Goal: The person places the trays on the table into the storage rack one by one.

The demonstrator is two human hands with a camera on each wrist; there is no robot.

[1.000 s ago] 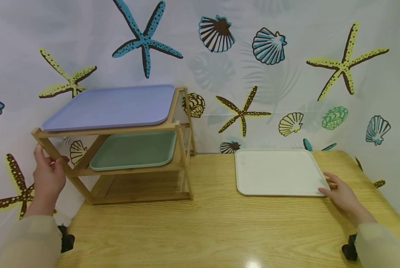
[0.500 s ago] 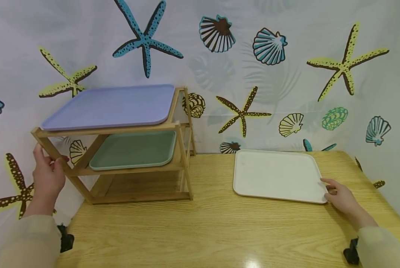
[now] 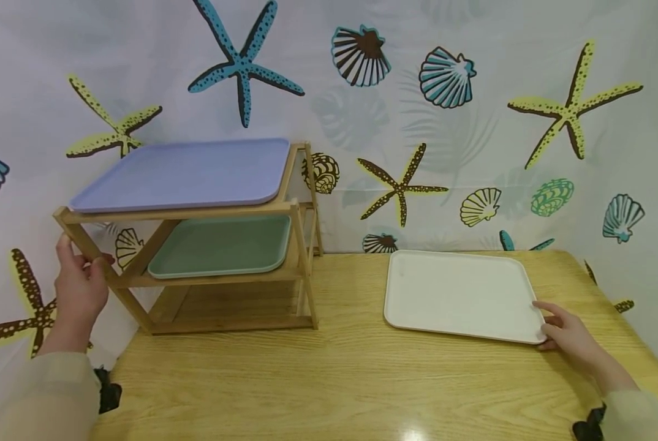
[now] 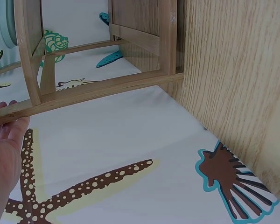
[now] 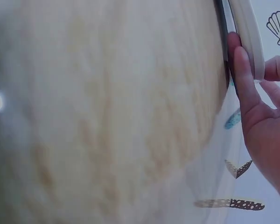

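On the left stands a wooden rack (image 3: 224, 324) with two tiers above its base. A lavender tray (image 3: 188, 174) lies on its top, and a green tray (image 3: 221, 248) rests on the middle shelf. My left hand (image 3: 81, 285) grips the rack's left front upright, the fingers wrapped round the wood (image 4: 98, 91) in the left wrist view. To the right, my right hand (image 3: 571, 337) pinches a white tray (image 3: 461, 294) at its near right corner. In the right wrist view, fingers (image 5: 243, 70) lie under the tray's edge (image 5: 252, 37) and the thumb is on the other side.
A wooden table (image 3: 356, 380) carries the rack and extends under the white tray. Behind and at both sides hangs a white cloth (image 3: 356, 122) printed with starfish and shells. The bottom level of the rack holds no tray.
My right hand has drawn the white tray's right end toward me, so the tray is now turned at an angle. The left hand keeps its grip on the rack, which stays in place.
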